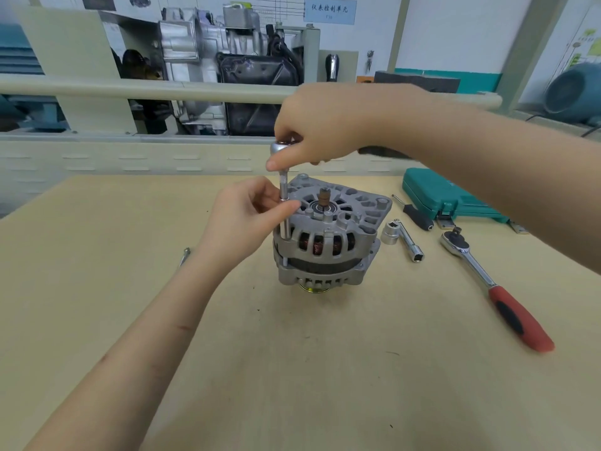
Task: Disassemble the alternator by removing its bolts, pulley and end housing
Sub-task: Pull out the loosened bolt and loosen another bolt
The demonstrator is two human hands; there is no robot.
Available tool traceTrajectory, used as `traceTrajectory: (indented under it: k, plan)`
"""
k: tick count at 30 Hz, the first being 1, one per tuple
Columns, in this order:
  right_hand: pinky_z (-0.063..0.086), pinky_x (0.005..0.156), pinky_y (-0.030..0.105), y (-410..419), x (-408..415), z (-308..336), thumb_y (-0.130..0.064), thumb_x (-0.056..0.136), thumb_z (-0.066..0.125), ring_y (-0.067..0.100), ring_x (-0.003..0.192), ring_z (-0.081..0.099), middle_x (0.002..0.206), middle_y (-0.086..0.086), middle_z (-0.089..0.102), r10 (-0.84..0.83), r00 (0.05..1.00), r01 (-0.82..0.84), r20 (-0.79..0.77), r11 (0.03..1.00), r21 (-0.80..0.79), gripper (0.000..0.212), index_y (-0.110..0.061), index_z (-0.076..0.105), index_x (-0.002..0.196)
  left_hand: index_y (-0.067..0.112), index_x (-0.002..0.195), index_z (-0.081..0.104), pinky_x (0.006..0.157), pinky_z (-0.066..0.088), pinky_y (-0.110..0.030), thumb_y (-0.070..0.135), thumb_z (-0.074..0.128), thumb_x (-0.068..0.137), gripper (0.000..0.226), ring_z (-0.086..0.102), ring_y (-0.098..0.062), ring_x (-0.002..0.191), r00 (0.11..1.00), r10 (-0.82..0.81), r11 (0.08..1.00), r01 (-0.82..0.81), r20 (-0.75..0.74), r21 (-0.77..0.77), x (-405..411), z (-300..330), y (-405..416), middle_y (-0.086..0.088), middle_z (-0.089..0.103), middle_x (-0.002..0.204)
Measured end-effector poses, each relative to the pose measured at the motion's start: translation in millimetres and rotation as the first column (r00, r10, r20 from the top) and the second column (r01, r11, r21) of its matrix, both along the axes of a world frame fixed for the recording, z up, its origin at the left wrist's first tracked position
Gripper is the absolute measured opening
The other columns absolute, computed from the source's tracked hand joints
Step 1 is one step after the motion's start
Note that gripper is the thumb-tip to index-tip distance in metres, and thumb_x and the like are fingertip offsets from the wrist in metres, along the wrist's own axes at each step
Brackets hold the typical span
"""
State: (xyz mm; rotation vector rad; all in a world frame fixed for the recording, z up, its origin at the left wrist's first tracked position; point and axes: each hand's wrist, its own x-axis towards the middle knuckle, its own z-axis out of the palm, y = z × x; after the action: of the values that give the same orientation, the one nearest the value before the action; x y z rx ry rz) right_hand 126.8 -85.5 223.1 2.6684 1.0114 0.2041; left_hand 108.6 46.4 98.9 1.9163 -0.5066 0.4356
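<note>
Step in hand: you loosen through bolt on alternator [328, 236], which stands pulley-down near middle of worktop [97, 288]. Right hand [320, 125] curled around head of driver [284, 187], fingers closed on it. Left hand [247, 216] pinches driver shaft, thumb and fingers steadying it. Next move likely: keep driver upright, turn until bolt lifts free. Ratchet [494, 284] lies toward right edge.
</note>
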Motion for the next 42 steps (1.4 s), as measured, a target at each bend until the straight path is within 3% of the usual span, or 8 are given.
traceTrajectory:
  k: [7,12,15,18,23,26,35,42]
  plan:
    - [0.035,0.056,0.021,-1.6,-3.8,5.5,-0.042,0.089,0.051,0.000,0.052,0.050,0.059,-0.008,0.054,0.053,0.985,-0.037,-0.165,0.994,0.100,0.030,-0.022,0.052,0.067,0.030,0.078,0.062,0.068,0.046,-0.020,0.019,0.066,0.083,0.013,0.057,0.000,0.072,0.989,-0.127,0.989,0.132,-0.078,0.062,-3.1,2.8,5.0,0.001,0.068,0.082]
    - [0.046,0.080,0.032,-5.3,-8.9,8.5,-0.035,0.089,0.054,0.025,0.086,0.059,0.097,0.016,0.065,0.081,0.979,-0.061,-0.190,0.992,0.109,0.037,-0.005,0.062,0.108,0.027,0.076,0.064,0.062,0.046,-0.012,0.015,0.067,0.081,0.014,0.058,0.003,0.066,0.983,-0.162,0.986,0.165,-0.090,0.030,-2.7,1.5,4.9,0.006,0.067,0.073]
    - [0.038,0.052,0.008,-6.8,-5.1,5.2,-0.047,0.087,0.050,0.003,0.051,0.052,0.062,-0.002,0.060,0.052,0.992,-0.044,-0.113,0.996,0.073,0.043,-0.006,0.064,0.084,0.021,0.063,0.056,0.053,0.036,-0.008,0.019,0.071,0.077,0.021,0.047,0.004,0.053,0.997,-0.071,0.996,0.072,-0.012,0.058,0.0,-1.9,-1.4,0.008,0.055,0.059]
    - [0.034,0.046,0.019,-9.0,-4.0,-0.4,-0.056,0.086,0.045,0.011,0.042,0.042,0.047,-0.007,0.048,-0.019,0.999,0.022,-0.033,0.998,0.065,0.052,-0.012,0.052,0.060,0.022,0.058,0.048,0.051,0.034,-0.010,0.021,0.073,0.075,0.031,0.043,0.004,0.050,0.999,-0.028,0.997,0.025,0.032,0.077,-1.0,-2.1,-5.3,0.009,0.049,0.056]
    - [0.036,0.054,0.021,-12.4,-7.6,2.0,-0.048,0.087,0.049,0.004,0.054,0.053,0.062,-0.007,0.059,0.041,0.990,-0.027,-0.133,0.994,0.109,0.039,-0.011,0.060,0.080,0.030,0.079,0.061,0.066,0.047,-0.019,0.018,0.065,0.083,0.013,0.060,0.003,0.071,0.979,-0.186,0.979,0.192,-0.089,0.069,-3.7,3.7,2.3,0.007,0.068,0.078]
    - [0.035,0.061,0.027,-12.0,-11.8,4.2,-0.038,0.089,0.052,0.023,0.070,0.053,0.084,0.011,0.063,0.083,0.987,-0.069,-0.136,0.992,0.108,0.039,-0.003,0.062,0.104,0.027,0.083,0.063,0.067,0.049,-0.014,0.013,0.064,0.083,0.015,0.063,0.004,0.074,0.963,-0.243,0.969,0.247,-0.117,0.016,-3.2,3.6,5.4,0.008,0.069,0.080]
    - [0.034,0.049,0.018,-5.3,-7.0,-3.4,-0.054,0.086,0.047,0.002,0.046,0.052,0.053,-0.008,0.057,0.011,0.999,-0.008,-0.033,0.995,0.102,0.046,-0.016,0.049,0.060,0.021,0.061,0.050,0.052,0.036,-0.010,0.021,0.075,0.074,0.028,0.045,0.003,0.051,0.999,-0.040,0.999,0.040,0.010,0.032,0.6,-3.2,-0.8,0.008,0.051,0.058]
    - [0.038,0.062,0.020,-14.6,-12.9,4.4,-0.035,0.092,0.047,0.016,0.074,0.055,0.097,0.013,0.063,0.054,0.978,-0.028,-0.199,0.991,0.133,0.040,-0.001,0.058,0.110,0.020,0.077,0.062,0.058,0.045,-0.009,0.015,0.069,0.080,0.009,0.055,0.006,0.059,0.987,-0.153,0.988,0.154,-0.044,0.016,0.7,-2.6,4.5,0.006,0.064,0.069]
